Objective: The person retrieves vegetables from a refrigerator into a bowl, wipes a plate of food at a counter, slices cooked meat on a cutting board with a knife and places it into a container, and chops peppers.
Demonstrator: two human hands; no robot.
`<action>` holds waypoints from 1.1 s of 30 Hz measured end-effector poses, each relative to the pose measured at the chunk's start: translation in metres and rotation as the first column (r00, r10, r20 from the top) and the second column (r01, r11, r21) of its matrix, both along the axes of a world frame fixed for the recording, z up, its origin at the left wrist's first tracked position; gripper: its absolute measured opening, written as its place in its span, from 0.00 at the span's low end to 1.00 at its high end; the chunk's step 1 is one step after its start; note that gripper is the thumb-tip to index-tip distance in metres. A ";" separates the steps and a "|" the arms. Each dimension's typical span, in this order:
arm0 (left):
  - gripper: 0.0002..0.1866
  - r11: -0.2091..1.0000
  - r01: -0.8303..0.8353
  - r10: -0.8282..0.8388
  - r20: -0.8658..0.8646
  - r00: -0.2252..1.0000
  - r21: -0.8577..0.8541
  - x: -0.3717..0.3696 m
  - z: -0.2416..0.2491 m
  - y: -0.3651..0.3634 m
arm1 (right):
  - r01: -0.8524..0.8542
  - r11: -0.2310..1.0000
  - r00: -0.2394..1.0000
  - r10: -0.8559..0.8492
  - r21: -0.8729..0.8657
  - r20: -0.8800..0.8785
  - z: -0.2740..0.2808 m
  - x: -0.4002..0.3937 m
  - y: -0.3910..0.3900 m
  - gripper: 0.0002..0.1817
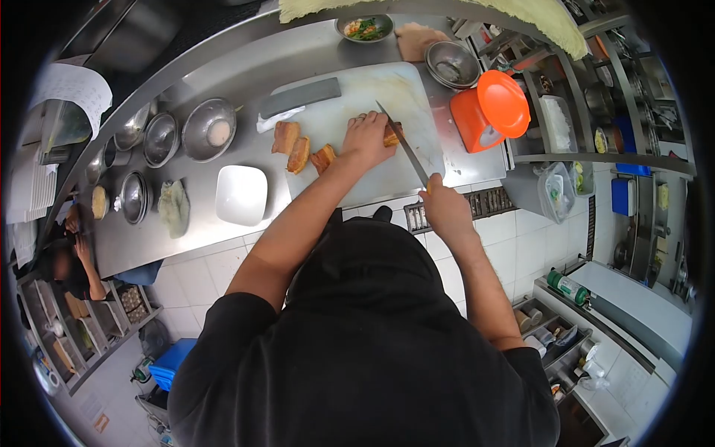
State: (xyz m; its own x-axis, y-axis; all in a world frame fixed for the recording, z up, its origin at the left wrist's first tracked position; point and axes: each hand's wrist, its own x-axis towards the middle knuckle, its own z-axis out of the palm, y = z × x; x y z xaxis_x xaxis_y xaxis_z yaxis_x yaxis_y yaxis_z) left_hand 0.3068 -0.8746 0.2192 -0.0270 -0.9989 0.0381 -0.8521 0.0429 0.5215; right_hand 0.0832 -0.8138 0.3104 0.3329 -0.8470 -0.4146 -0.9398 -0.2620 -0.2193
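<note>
My right hand (448,210) is closed round the handle of a long kitchen knife (406,147), its blade slanting away to the upper left. The blade lies against a browned piece of pork belly (392,135) on the white cutting board (365,186). My left hand (366,138) grips that piece from the left, fingers curled and partly hiding it. Left of this hand, several cut pork belly chunks (298,154) rest on the board. A grey sharpening stone (304,95) lies at the board's far left, beside a crumpled white cloth (277,120).
A white square bowl (241,195) and metal bowls (209,130) stand to the left. An orange container (488,112) and another metal bowl (452,64) are at the right. A bowl of vegetables (363,29) sits at the back. Another person (74,261) is at far left.
</note>
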 end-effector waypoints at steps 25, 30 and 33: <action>0.31 0.950 -0.147 0.166 -0.049 0.985 0.274 0.009 0.005 0.033 | 0.132 0.991 0.990 -0.130 -0.032 0.045 -0.048 -0.012 -0.013 0.18; 0.27 0.970 -0.184 0.209 -0.165 0.964 0.158 -0.004 -0.017 -0.008 | 0.152 0.985 0.984 -0.142 -0.085 0.109 -0.064 -0.006 -0.025 0.20; 0.27 0.969 -0.196 0.221 -0.177 0.959 0.150 -0.005 -0.016 -0.044 | 0.132 0.981 0.985 -0.114 -0.141 0.129 -0.076 -0.007 -0.066 0.21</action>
